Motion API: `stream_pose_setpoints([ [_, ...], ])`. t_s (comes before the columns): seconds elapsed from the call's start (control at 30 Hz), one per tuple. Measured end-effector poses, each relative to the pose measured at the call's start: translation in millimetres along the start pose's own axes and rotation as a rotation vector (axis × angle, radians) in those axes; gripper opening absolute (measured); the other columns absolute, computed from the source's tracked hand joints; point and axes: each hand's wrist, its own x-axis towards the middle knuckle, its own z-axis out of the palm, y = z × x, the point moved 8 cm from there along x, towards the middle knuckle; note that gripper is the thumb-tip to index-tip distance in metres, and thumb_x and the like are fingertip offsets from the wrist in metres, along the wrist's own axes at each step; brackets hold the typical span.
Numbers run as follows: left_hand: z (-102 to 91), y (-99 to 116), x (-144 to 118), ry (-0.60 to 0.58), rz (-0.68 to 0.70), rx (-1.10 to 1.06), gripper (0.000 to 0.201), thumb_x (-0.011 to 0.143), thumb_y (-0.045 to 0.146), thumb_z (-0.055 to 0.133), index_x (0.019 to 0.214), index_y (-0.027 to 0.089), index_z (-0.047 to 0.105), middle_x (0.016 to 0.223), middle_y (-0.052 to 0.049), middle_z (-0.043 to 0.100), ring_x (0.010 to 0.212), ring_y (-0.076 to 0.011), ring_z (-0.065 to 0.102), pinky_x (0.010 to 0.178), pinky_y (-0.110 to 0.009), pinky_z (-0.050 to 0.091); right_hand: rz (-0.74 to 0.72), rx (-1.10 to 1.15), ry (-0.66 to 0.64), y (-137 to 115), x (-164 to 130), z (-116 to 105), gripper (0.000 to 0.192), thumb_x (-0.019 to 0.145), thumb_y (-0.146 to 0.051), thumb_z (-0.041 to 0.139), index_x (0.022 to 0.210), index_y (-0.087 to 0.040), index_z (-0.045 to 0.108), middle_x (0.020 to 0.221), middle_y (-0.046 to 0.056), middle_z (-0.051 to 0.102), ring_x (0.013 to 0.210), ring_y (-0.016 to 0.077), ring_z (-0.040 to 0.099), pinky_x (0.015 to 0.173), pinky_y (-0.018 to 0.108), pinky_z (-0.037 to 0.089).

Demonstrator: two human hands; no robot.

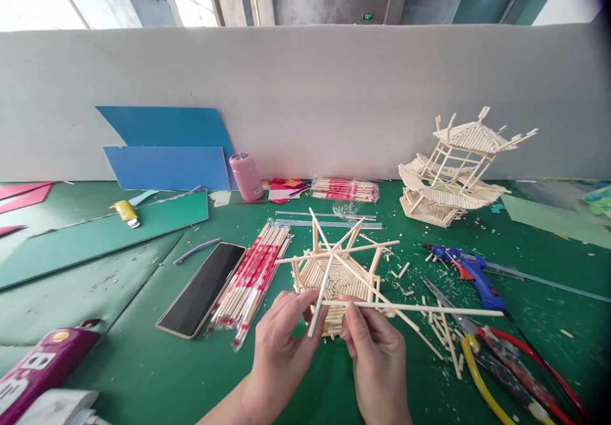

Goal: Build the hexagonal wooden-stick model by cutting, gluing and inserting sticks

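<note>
My right hand [377,352] pinches a long thin wooden stick [429,310], which lies nearly level and points out to the right. That stick's left end meets a slanting stick of a star-shaped stick frame [331,253]. At this crossing the fingers of my left hand [286,329] are closed on the slanting stick; its lower tip shows below them. Beneath the frame sits a many-sided base [334,277] built of wooden sticks, with short posts around its rim. My hands hide part of the base's near side.
A finished-looking stick pavilion [458,170] stands at back right. On the right lie a blue glue gun [470,269], scissors [449,304], pliers [506,368] and stick offcuts. To the left are bagged sticks [258,272], a phone [203,288] and a pink bottle [246,177].
</note>
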Motion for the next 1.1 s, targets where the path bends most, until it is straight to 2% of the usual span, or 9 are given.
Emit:
stream_pose_setpoints([
  [0.27, -0.5, -0.6, -0.4, 0.005, -0.009, 0.017, 0.012, 0.075, 0.012, 0.059, 0.086, 0.015, 0.062, 0.065, -0.001, 0.064, 0.054, -0.0118, 0.059, 0.052, -0.022, 0.049, 0.028, 0.002, -0.014, 4.5, 1.2, -0.3, 0.026, 0.075, -0.039, 0.06, 0.081, -0.016, 0.07, 0.048, -0.003, 0.049, 0.041, 0.0066, 0.036, 0.039, 0.019, 0.03],
  [0.67, 2.8, -5.5, -2.3, -0.051, -0.034, -0.015, 0.014, 0.077, 0.012, 0.058, 0.091, 0.015, 0.059, 0.069, -0.002, 0.064, 0.057, -0.0114, 0.058, 0.054, -0.021, 0.048, 0.017, 0.016, -0.034, 5.1, 2.3, 0.9, 0.025, 0.076, -0.039, 0.059, 0.083, -0.018, 0.069, 0.048, -0.004, 0.048, 0.042, 0.0061, 0.035, 0.039, 0.018, 0.029],
  [0.83, 3.5, -4.7, -3.4, -0.069, -0.031, -0.011, 0.014, 0.078, 0.014, 0.057, 0.092, 0.014, 0.058, 0.069, -0.002, 0.063, 0.06, -0.0112, 0.059, 0.056, -0.02, 0.049, -0.015, -0.012, -0.051, 1.2, 2.2, 4.0, 0.026, 0.078, -0.04, 0.057, 0.072, -0.017, 0.067, 0.047, -0.004, 0.044, 0.042, 0.0061, 0.033, 0.039, 0.018, 0.028],
  [0.93, 3.5, -5.2, -4.7, -0.083, -0.028, 0.016, 0.022, 0.077, 0.017, 0.06, 0.098, 0.014, 0.055, 0.071, -0.003, 0.062, 0.061, -0.0112, 0.06, 0.058, -0.02, 0.05, -0.05, -0.021, -0.048, -5.1, 2.2, 5.9, 0.027, 0.078, -0.04, 0.056, 0.069, -0.017, 0.066, 0.048, -0.004, 0.043, 0.044, 0.007, 0.035, 0.04, 0.018, 0.03],
  [1.1, -1.1, -5.7, -11.2, -0.143, 0.03, 0.09, 0.053, 0.073, 0.028, 0.065, 0.118, 0.014, 0.042, 0.083, -0.006, 0.063, 0.069, -0.0151, 0.061, 0.064, -0.024, 0.053, -0.072, -0.041, -0.037, -8.9, 3.2, 5.4, 0.027, 0.077, -0.04, 0.056, 0.071, -0.016, 0.067, 0.047, -0.005, 0.039, 0.043, 0.0068, 0.033, 0.039, 0.018, 0.029],
])
